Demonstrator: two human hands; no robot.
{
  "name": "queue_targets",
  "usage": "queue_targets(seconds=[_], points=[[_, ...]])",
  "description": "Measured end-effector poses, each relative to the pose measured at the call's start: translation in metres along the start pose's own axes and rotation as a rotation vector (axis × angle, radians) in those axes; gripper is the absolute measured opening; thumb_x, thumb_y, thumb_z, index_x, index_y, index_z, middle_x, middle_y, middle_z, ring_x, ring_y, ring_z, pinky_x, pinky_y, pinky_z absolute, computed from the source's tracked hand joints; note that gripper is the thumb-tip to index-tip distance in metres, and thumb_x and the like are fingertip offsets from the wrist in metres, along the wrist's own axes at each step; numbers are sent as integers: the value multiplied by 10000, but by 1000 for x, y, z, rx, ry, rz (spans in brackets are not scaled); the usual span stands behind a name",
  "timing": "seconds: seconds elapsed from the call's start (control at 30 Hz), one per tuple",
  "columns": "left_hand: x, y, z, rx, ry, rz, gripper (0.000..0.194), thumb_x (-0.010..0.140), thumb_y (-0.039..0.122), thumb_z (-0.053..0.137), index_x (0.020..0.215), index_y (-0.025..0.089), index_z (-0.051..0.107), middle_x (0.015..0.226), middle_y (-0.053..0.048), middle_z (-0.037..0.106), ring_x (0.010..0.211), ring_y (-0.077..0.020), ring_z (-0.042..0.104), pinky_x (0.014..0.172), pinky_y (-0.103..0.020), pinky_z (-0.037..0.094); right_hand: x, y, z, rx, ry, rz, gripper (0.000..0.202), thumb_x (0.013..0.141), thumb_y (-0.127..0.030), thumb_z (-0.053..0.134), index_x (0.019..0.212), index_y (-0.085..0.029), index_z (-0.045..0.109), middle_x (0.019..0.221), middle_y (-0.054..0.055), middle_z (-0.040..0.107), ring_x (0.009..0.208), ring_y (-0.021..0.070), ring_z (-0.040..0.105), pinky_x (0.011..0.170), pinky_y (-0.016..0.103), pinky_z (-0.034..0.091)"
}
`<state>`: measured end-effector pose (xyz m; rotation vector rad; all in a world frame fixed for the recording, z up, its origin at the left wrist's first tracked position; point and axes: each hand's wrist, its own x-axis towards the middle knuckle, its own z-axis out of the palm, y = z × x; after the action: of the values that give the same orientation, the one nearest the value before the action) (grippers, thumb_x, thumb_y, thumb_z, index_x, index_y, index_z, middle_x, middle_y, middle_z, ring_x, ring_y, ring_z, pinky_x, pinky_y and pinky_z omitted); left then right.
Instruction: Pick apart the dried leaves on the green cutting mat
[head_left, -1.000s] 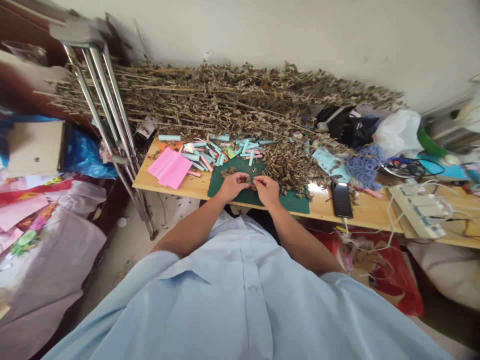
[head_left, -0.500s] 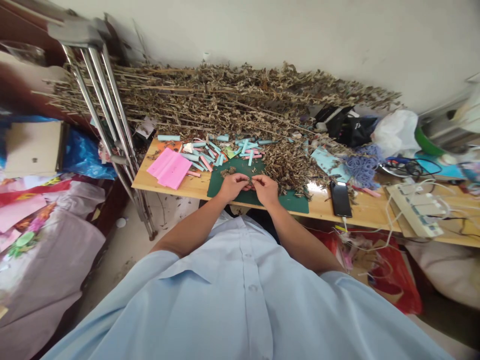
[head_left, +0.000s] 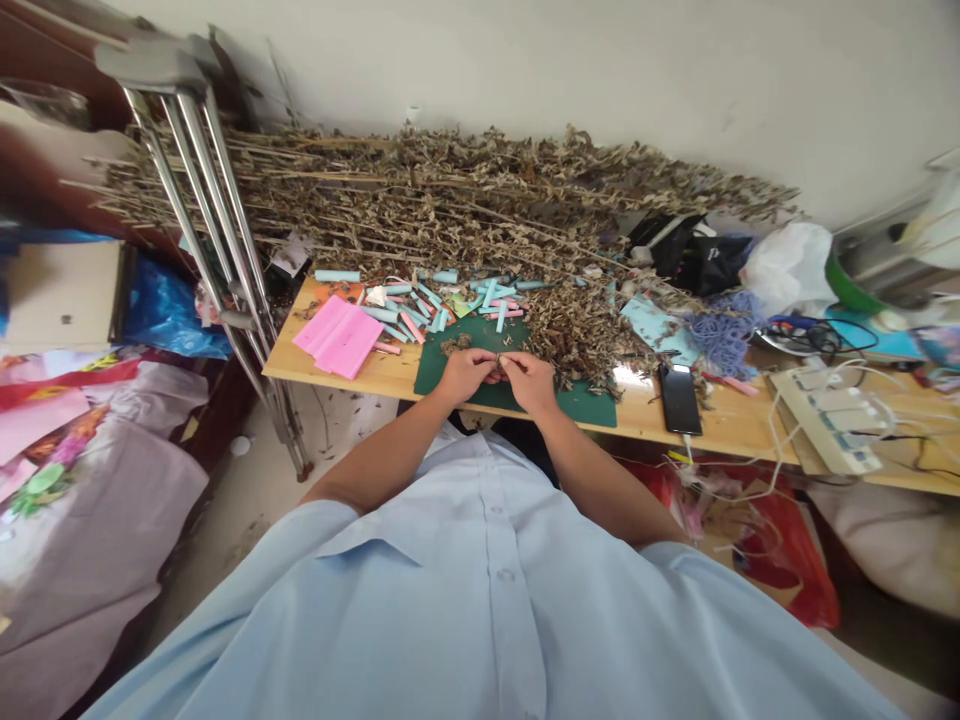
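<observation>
Over the green mat [head_left: 581, 403], my left hand [head_left: 468, 376] and my right hand [head_left: 529, 380] meet at their fingertips. Both are closed in a pinch around something small and dark that I cannot make out. Crumbled dry bits [head_left: 455, 345] lie on the mat just beyond my left hand. A heap of dried leaves [head_left: 574, 335] spreads behind and to the right of my right hand. Blue and pink paper rolls [head_left: 427, 300] are scattered behind the mat, and pink paper sheets [head_left: 339, 337] rest to its left.
Long dried stalks [head_left: 450, 200] line the wall. Metal crutches [head_left: 217, 220] lean at the left. On the table's right side are a phone [head_left: 680, 398] with a cable, purple yarn [head_left: 724, 333], a power strip [head_left: 825, 415] and a white plastic bag [head_left: 787, 265].
My right hand has shifted very slightly left, and its fingertips are closer to those of my left hand. The view has moved a little.
</observation>
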<state>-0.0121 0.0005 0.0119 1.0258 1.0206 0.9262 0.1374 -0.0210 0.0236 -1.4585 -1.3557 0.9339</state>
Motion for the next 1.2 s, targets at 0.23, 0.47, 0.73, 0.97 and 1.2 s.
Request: queue_targets(seconds=[0.23, 0.47, 0.73, 0.97, 1.2], points=[[1, -3, 1, 93, -3, 25, 127, 791, 129, 633, 884, 104, 716, 674, -40, 702, 612, -133, 682, 629, -254, 579, 7, 12, 2, 52, -14, 124, 177, 746, -353, 666, 833, -215, 735, 722, 14, 730, 659, 211, 712, 682, 383, 624], [1, -3, -2, 41, -24, 35, 163, 784, 204, 703, 907, 98, 695, 717, -53, 714, 647, -140, 694, 665, -274, 588, 6, 12, 5, 143, 28, 155, 163, 716, -320, 683, 820, -203, 727, 699, 10, 718, 628, 200, 704, 693, 387, 623], [1, 0, 0, -14, 52, -6, 95, 784, 102, 635, 870, 92, 675, 677, -34, 695, 620, -140, 690, 649, -285, 597, 8, 16, 10, 275, 62, 229, 182, 660, -313, 726, 801, -201, 699, 676, 4, 712, 614, 199, 700, 705, 402, 626], [3, -3, 0, -62, 69, 6, 98, 770, 113, 677, 864, 96, 656, 691, -15, 677, 612, -126, 684, 636, -271, 600, 7, 7, 10, 446, 121, 355, 225, 610, -278, 758, 802, -196, 677, 655, -17, 694, 648, 183, 704, 664, 337, 623], [2, -3, 1, -79, 56, 21, 81, 788, 116, 674, 857, 94, 635, 696, -15, 672, 616, -130, 690, 626, -264, 599, 6, 13, 10, 229, 68, 183, 153, 693, -313, 701, 805, -207, 700, 672, -10, 695, 624, 176, 679, 678, 345, 606]])
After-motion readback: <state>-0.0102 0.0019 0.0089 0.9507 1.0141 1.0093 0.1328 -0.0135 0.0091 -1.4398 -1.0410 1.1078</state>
